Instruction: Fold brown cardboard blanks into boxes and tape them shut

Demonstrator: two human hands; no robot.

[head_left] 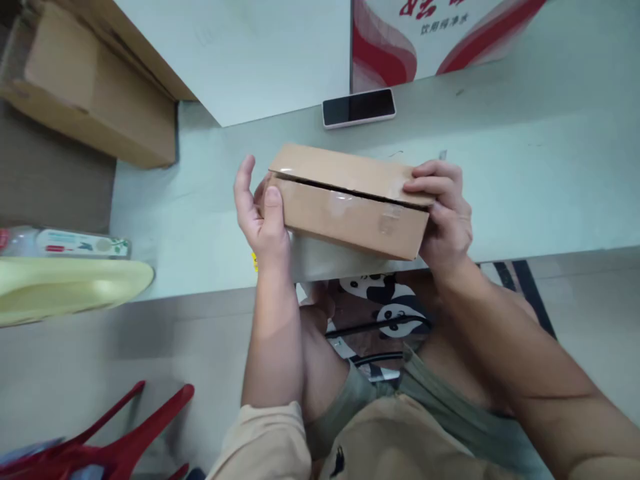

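1. Shows a pale green tabletop (550, 167), running left to right, above a light tiled floor (200, 347).
2. Includes a panda-printed surface (400, 313) below the table's near edge, between the legs.
3. Locates small cardboard box (350, 217) between left hand (265, 213) and right hand (445, 213), over the near part of the tabletop, slanting down to the right. Cannot tell if touching it.
4. Finds hands apart, each clamped on one end: left thumb on the near face, index finger raised; right fingertips on the upper flap.
5. Shows a dark slit along the flap edge, with shiny tape patches.
6. Beyond box: phone (359, 108), lying flat before a red-and-white carton (385, 57).
7. To the left: large cardboard box (115, 107), bottle (20, 241), yellow-green object (75, 283).
8. Lower left: red frame (145, 430). Notes nothing between hands and box.
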